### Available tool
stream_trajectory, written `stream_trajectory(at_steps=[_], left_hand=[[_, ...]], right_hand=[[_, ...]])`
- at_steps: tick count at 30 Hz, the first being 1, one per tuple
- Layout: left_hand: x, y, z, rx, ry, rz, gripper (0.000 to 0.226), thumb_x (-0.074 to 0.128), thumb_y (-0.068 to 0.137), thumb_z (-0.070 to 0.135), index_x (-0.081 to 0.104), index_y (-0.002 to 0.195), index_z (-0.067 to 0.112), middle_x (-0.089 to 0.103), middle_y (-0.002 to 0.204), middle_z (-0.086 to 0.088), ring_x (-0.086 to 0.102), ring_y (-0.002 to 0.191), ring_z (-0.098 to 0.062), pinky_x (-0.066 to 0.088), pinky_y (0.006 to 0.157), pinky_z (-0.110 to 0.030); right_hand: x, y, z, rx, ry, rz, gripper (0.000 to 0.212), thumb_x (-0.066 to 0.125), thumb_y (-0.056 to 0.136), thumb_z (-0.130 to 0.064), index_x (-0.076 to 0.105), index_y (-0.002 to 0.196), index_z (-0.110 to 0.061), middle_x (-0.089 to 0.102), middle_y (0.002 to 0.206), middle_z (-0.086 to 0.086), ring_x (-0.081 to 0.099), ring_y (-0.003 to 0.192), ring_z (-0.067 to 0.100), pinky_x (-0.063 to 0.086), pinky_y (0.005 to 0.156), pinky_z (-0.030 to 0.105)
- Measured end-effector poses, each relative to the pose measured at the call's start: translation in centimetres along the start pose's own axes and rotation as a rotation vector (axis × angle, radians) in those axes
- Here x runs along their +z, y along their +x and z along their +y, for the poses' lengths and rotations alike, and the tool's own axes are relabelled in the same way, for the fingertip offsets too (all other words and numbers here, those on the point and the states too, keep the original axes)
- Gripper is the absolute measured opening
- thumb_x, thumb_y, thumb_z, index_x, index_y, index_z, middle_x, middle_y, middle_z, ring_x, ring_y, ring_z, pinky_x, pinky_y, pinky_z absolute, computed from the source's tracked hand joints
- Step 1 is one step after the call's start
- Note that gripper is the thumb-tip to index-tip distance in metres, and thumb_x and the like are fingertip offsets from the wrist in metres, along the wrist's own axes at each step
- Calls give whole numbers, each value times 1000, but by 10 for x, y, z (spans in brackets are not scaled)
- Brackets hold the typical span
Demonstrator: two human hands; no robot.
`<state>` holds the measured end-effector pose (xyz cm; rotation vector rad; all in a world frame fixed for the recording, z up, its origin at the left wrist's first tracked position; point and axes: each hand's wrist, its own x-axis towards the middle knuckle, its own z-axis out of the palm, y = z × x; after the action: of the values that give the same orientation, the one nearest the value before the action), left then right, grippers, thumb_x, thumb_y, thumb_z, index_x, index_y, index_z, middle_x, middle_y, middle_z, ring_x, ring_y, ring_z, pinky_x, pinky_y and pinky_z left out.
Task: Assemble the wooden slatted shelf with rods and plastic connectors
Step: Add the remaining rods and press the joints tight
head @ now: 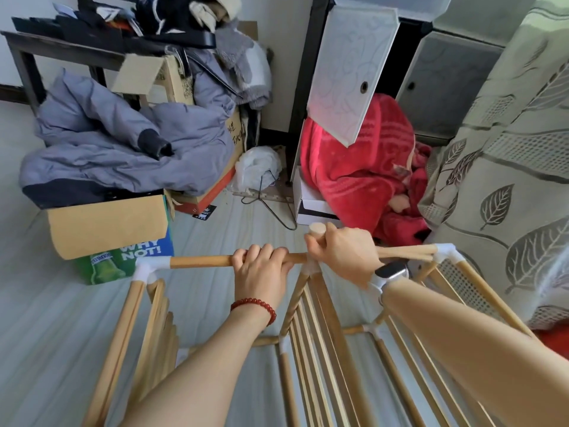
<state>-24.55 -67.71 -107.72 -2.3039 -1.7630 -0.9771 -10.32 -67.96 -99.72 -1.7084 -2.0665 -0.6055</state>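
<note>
Head view: left hand [261, 266] curls round horizontal rod [200, 261] of shelf frame [323, 334]. Right hand [341, 251] grips upright rod end [317, 228] just right of it, over middle connector. Corner connector [151, 268] left of grip. Beyond, green-blue box [129, 260] reads "WHY NOT!".

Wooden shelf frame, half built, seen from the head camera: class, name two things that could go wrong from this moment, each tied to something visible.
1. The right hand grips a short rod at the middle joint; pushed at an angle, it may jam or not seat.
2. The left hand grips the top rod alone; pressure could pull it from the white corner connector.
</note>
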Motion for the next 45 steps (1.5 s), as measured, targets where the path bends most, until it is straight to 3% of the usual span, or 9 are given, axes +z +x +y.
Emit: stream_trajectory(at_steps=[7,11,14,17,22,26,35,41,45], left_hand=[[-7,-5,3,-20,-7,-80,22,47,95,36,64,106,29,59,91,9,50,91,-17,18,85,-32],[-9,-4,2,-25,-30,-110,24,43,96,38,62,110,31,59,95,10,50,94,-15,18,86,-32],[-6,-5,1,8,-19,-77,18,52,93,35,67,100,27,62,86,8,53,85,-17,20,82,-34],[-9,-2,0,-9,-20,-147,24,41,97,38,60,110,31,57,96,11,48,95,-15,18,87,-32],[-14,-3,1,-4,-32,-150,28,36,99,37,58,115,30,58,101,10,47,98,-14,17,89,-31],[-14,-1,-1,-6,-29,-215,29,32,100,35,51,122,34,54,109,13,43,104,-12,16,94,-30],[-30,6,-7,-51,-113,-484,39,44,95,34,41,134,34,48,127,11,36,126,-11,7,111,-33],[-55,1,17,-348,-850,-381,23,48,95,37,64,99,21,64,108,-3,57,106,-19,41,91,-32],[-91,-18,53,-472,-1157,-469,63,33,73,70,68,98,24,69,99,-3,63,92,-17,49,83,-35]], right_hand=[[-9,-4,-4,252,69,-122,60,27,91,-58,60,88,-7,65,71,12,64,68,32,36,61,34],[-19,13,-2,-125,-14,18,39,79,68,-30,50,52,-9,47,36,6,46,25,24,30,32,22],[-39,41,2,101,67,221,46,46,84,-43,55,61,-4,51,39,10,50,31,29,31,41,25],[-12,4,-1,201,-5,-116,69,18,85,-58,62,86,-5,68,74,15,65,69,35,42,62,34],[-40,32,-1,30,74,69,34,35,86,-41,43,63,-18,52,47,8,51,39,28,43,45,32],[-29,14,-6,188,-48,-130,29,48,94,-34,62,84,-10,68,78,12,65,72,30,45,64,35],[-49,-12,-11,-39,37,-202,40,42,88,-49,37,68,-15,57,52,2,53,42,24,11,38,23],[-81,-47,-10,-178,141,-422,14,41,90,0,45,102,-5,47,102,14,48,89,33,26,67,33],[-104,-75,0,-117,38,-419,28,33,102,-33,39,127,-23,56,99,5,60,81,35,47,63,40]])
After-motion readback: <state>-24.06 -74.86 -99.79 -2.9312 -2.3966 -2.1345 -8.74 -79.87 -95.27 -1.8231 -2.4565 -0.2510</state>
